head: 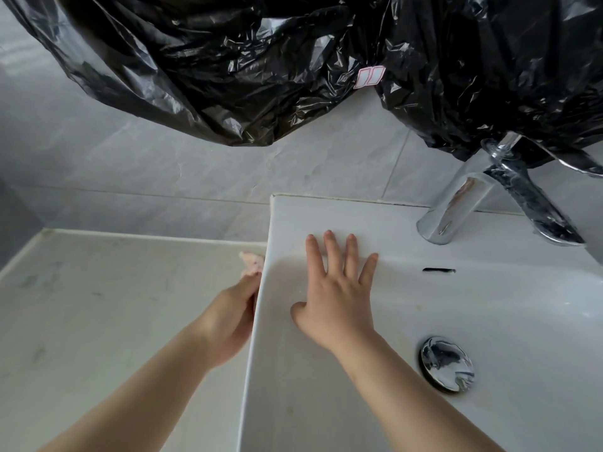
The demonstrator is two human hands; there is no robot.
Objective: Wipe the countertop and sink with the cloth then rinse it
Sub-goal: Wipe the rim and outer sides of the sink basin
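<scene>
A white sink [489, 305] stands raised above a pale countertop [98, 305] to its left. My left hand [228, 318] is down beside the sink's left outer wall, closed on a small pink cloth [251, 264] whose tip pokes out past my fingers against that wall. Part of this hand is hidden behind the sink's rim. My right hand [336, 298] rests flat inside the basin's left slope, fingers spread and reaching onto the back ledge, holding nothing.
A chrome faucet [463, 203] stands at the sink's back right. A chrome drain plug [447, 363] sits in the basin, with an overflow slot [439, 270] above it. Black plastic sheeting [293, 60] hangs over the grey tiled wall [146, 171]. The countertop shows faint smudges.
</scene>
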